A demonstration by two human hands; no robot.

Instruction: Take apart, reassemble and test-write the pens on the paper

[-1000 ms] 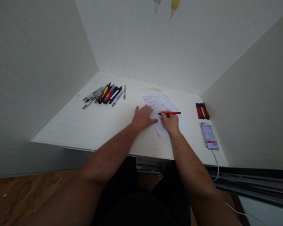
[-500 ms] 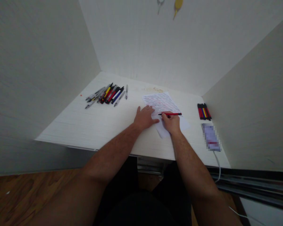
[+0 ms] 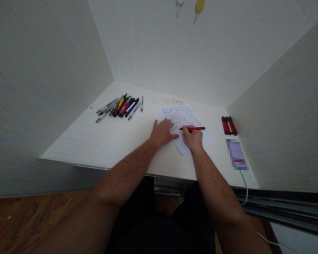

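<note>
A sheet of white paper [image 3: 180, 113] lies at an angle on the white desk [image 3: 95, 141], its upper part covered in rows of coloured marks. My left hand [image 3: 161, 132] rests flat on the paper's left edge, fingers spread, holding nothing. In my right hand [image 3: 193, 138] a red pen [image 3: 197, 128] with black ends is pinched, its tip pointing left onto the sheet just below the marks. The fingertips of my right hand are partly hidden by the pen.
Many loose pens [image 3: 123, 106] are heaped at the back left. A row of pens [image 3: 229, 125] lies by the right wall, with a phone [image 3: 237, 154] and its white cable [image 3: 246, 187] nearer the front edge. Panels enclose the desk on three sides.
The red pen and my right hand have shifted very slightly to the right. My left hand stays in place on the paper.
</note>
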